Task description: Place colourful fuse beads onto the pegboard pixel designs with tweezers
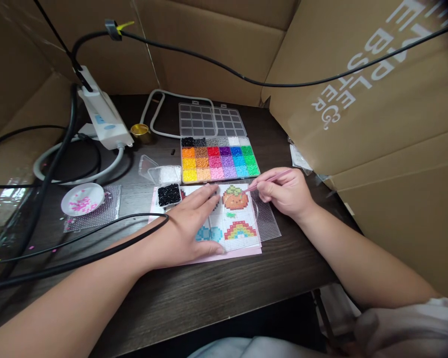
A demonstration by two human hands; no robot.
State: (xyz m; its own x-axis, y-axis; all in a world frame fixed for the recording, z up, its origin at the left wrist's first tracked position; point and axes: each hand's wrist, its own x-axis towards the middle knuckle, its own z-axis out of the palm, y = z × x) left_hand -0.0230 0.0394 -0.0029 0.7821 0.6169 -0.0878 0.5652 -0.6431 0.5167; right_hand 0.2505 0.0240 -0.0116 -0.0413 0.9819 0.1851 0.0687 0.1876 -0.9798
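Note:
My left hand (188, 226) lies flat, fingers spread, on a gridded pattern sheet (242, 244) and covers part of its pictures. In my right hand (286, 194) is a pair of pink tweezers (281, 175), pinched between thumb and fingers. Their tips reach the orange pumpkin-like picture (234, 201) with a green top. A few loose green beads (230, 215) sit just below it, above a rainbow picture (240, 230). Whether the tips hold a bead is too small to tell. A clear pegboard (271, 219) shows at the sheet's right edge.
Behind the sheet stands a sorted bead box (220, 160) with its clear lid (212, 119) raised. Small boxes hold black beads (169, 195) and white beads (169, 174). A white dish (67, 203) with pink beads, a power strip (106, 117) and black cables (108, 253) occupy the left.

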